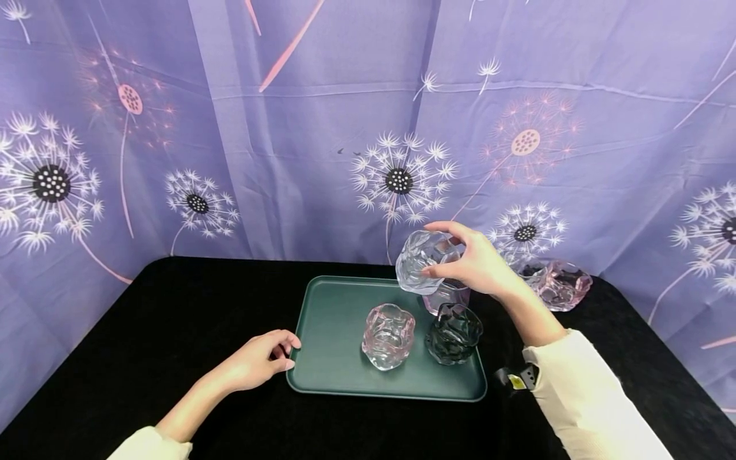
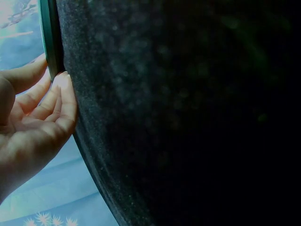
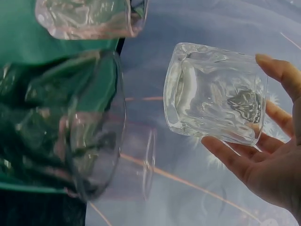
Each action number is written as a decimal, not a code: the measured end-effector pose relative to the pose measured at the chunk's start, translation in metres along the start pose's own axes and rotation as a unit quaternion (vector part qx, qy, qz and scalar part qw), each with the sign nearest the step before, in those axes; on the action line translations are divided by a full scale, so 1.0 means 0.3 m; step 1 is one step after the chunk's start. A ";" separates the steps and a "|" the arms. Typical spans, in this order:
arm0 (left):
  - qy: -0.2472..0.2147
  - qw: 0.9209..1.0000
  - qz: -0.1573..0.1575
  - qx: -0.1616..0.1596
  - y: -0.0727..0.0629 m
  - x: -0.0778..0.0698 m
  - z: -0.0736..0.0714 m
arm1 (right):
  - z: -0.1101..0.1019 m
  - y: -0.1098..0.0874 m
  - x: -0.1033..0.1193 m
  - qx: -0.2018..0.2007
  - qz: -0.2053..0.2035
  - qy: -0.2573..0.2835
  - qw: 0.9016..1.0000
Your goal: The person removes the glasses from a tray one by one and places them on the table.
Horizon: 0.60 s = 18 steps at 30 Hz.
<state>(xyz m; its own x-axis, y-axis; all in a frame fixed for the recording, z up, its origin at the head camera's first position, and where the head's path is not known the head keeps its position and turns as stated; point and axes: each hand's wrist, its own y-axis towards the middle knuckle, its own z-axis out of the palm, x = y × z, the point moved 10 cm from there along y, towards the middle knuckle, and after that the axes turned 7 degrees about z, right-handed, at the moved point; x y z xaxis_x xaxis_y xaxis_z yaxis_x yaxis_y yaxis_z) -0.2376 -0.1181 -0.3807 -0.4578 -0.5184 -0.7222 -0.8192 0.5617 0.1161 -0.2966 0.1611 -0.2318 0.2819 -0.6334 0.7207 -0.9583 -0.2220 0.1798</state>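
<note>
My right hand (image 1: 478, 263) grips a clear glass cup (image 1: 413, 267) near its rim, thumb on one side and fingers on the other. In the right wrist view the cup is held up above the table level. Under it at the back right of the green tray (image 1: 329, 332) stands a pale purple glass (image 1: 446, 300), partly hidden by the held cup. A pink glass (image 1: 388, 338) and a dark grey glass (image 1: 454, 337) stand on the tray. My left hand (image 1: 255, 361) pinches the tray's left rim between thumb and fingers.
More clear and pink glassware (image 1: 565, 287) stands at the table's back right, partly behind my right wrist. A small black object with a yellow label (image 1: 516, 381) shows by the right sleeve. A purple dandelion-print cloth (image 1: 310, 160) hangs behind the black tabletop (image 1: 230, 294).
</note>
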 end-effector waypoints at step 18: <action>-0.003 1.000 0.000 0.002 0.000 0.000 0.003 | -0.151 -0.069 -0.108 -0.011 0.027 -0.055 0.998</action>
<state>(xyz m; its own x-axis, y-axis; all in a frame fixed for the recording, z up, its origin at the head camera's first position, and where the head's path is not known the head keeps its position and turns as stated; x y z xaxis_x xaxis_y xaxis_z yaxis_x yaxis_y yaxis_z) -0.2373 -0.1175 -0.3811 -0.4562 -0.5141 -0.7263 -0.8177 0.5642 0.1142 -0.2878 0.2198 -0.2284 0.2315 -0.7220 0.6520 -0.9728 -0.1694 0.1578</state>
